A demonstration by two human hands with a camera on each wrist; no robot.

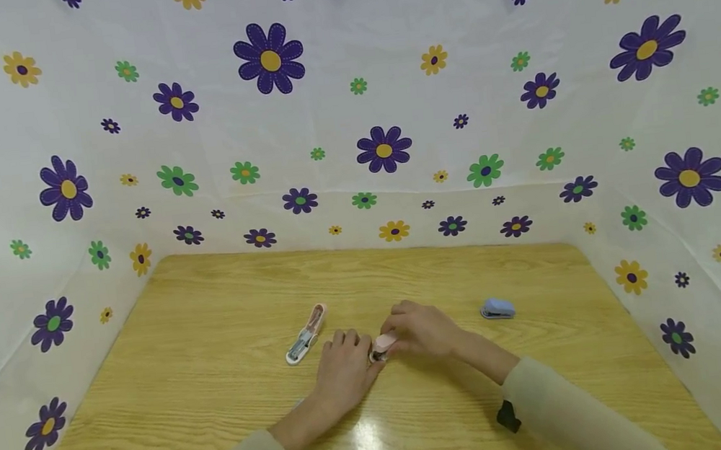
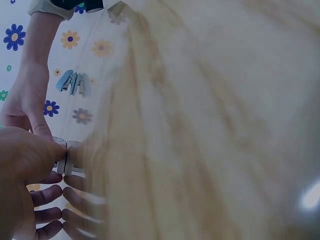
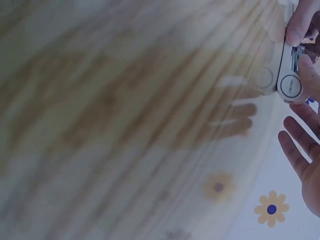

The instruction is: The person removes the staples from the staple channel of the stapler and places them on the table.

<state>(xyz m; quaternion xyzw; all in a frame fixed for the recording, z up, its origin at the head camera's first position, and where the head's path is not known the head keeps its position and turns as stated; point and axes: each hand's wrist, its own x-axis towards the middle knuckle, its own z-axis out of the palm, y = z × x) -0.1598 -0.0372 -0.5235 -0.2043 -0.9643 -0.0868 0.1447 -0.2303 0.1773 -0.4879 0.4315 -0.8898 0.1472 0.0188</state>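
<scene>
Between the two hands, low over the table, is a small pale pink and white stapler. The left hand holds its left side with the thumb, while the other fingers spread against the tabletop in the left wrist view. From the right, the right hand pinches the pink part between thumb and index finger. The right wrist view shows a white stapler end with a round badge and some metal above it; the right hand's other fingers extend loosely. Fingers cover much of the stapler.
An opened white and pink stapler lies left of the hands. A small blue stapler is farther right. The wooden table is bordered by flower-printed sheets at the back and sides. A pale object peeks from behind the left wrist.
</scene>
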